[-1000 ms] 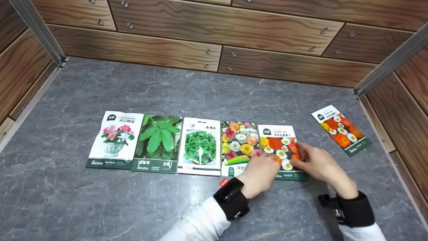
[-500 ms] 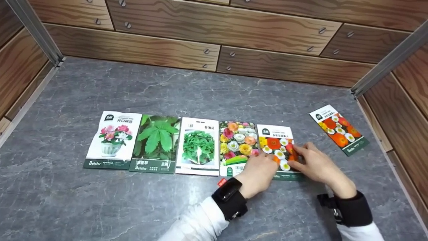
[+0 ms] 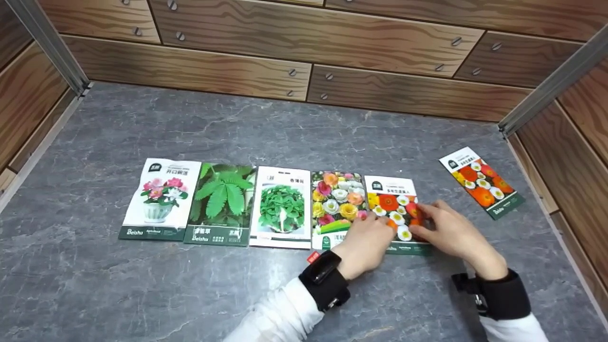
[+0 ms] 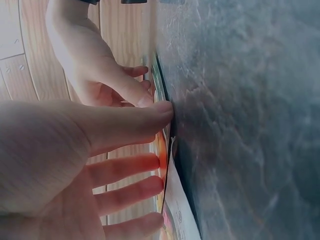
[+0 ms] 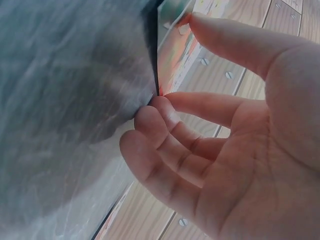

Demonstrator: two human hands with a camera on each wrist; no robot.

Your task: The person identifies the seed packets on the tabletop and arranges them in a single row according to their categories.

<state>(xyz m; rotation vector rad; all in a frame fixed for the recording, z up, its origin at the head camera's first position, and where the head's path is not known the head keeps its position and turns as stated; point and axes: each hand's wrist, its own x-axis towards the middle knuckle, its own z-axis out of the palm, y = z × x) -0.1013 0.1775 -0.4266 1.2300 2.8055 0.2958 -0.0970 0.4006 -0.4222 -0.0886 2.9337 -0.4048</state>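
In the head view, a seed packet with orange and white poppies [image 3: 392,203] lies flat at the right end of a row. My left hand [image 3: 368,243] rests across its lower left part and the neighbouring packet of mixed flowers [image 3: 338,197]. The left wrist view shows the left fingers [image 4: 131,187] extended onto the packets, with the thumb near the lower edge. My right hand [image 3: 456,237] touches the poppy packet's right side with thumb and index finger spread apart. Its other fingers [image 5: 160,165] bend loosely by the table surface in the right wrist view.
Leftward in the row lie a green herb packet [image 3: 283,206], a fern-like leaf packet [image 3: 223,199] and a potted-flower packet [image 3: 161,197]. A second poppy packet [image 3: 482,183] lies slanted at the right. Wood-patterned walls [image 3: 266,61] bound the grey marbled table [image 3: 142,289].
The view has shifted slightly. Both hands stay at the poppy packet, and the packets keep nearly the same places.
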